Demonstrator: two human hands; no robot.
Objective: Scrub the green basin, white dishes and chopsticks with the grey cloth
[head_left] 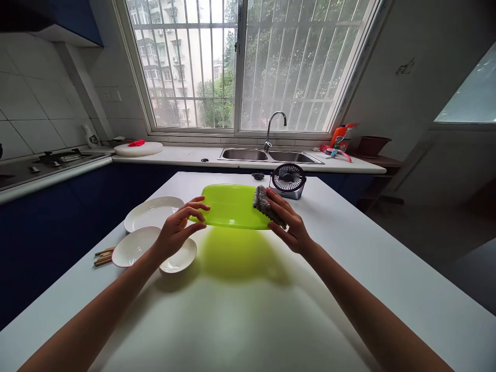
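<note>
A bright green plastic tray (232, 204) is held up over the white table, and its green-tinted shadow falls below. My left hand (180, 227) grips the tray's left edge, thumb underneath and fingers over the rim. At the other end, my right hand (289, 219) presses a grey fluffy cleaning cloth (263, 204) against the tray's right side, its thumb near the lower edge. Close to my left hand lie a white oval plate (151, 213), a white bowl (134, 248) and a small white dish (180, 258), partly hidden by the wrist.
Beyond the tray stand a small black fan (289, 181) and a dark scouring pad (258, 176). Chopsticks (104, 257) lie left of the bowl. The white table (232, 330) spans the foreground. A double sink (248, 155) with a tap (268, 139) sits under the window.
</note>
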